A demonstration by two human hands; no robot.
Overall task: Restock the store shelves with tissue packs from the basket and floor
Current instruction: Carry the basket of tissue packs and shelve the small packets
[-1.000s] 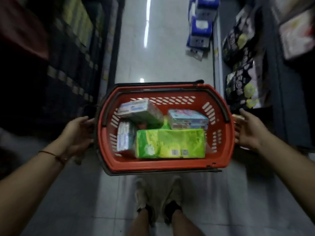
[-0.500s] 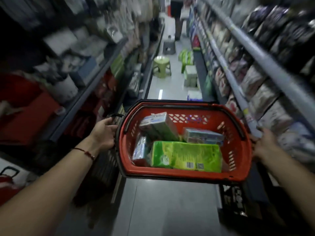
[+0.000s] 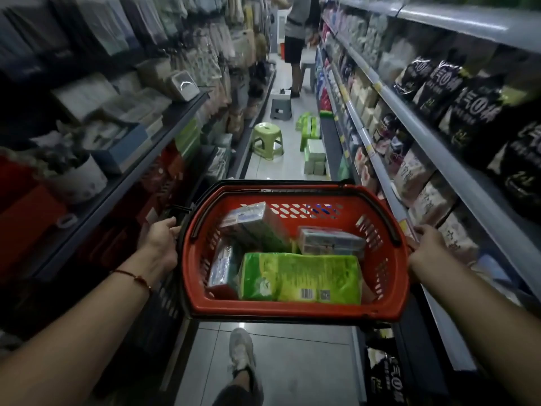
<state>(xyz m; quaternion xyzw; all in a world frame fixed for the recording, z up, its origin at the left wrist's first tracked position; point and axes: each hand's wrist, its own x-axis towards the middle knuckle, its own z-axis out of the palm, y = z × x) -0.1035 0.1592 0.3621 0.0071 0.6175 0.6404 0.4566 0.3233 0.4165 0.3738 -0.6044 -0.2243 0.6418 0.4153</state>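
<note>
Between two rows of store shelves, a red basket [image 3: 295, 309] is held up over the aisle floor [image 3: 281, 364] by both hands. Its left rim is gripped by the left hand [image 3: 159, 240], the fingers curled over the edge beside a black handle. Its right end is held by the right hand [image 3: 429, 247]; the fingertips are hidden behind the rim, so whether they curl round it cannot be told.

Four tissue packs are seen inside the basket. A green pack [image 3: 298, 278] lies flat along the near wall. A pale pack [image 3: 254, 225] is tilted against the far left side, a second pale pack [image 3: 332, 240] lies at the far right, and a blue-and-white pack [image 3: 222, 266] stands on end in the near left corner.

More green packs [image 3: 308, 127] are stacked on the floor farther down the aisle, beside the right shelf [image 3: 456, 171]. A green stool [image 3: 268, 139] and a grey stool [image 3: 281, 105] are placed near them. Another person [image 3: 295, 33] is seen at the far end. A white shoe [image 3: 241, 351] is visible below the basket.
</note>
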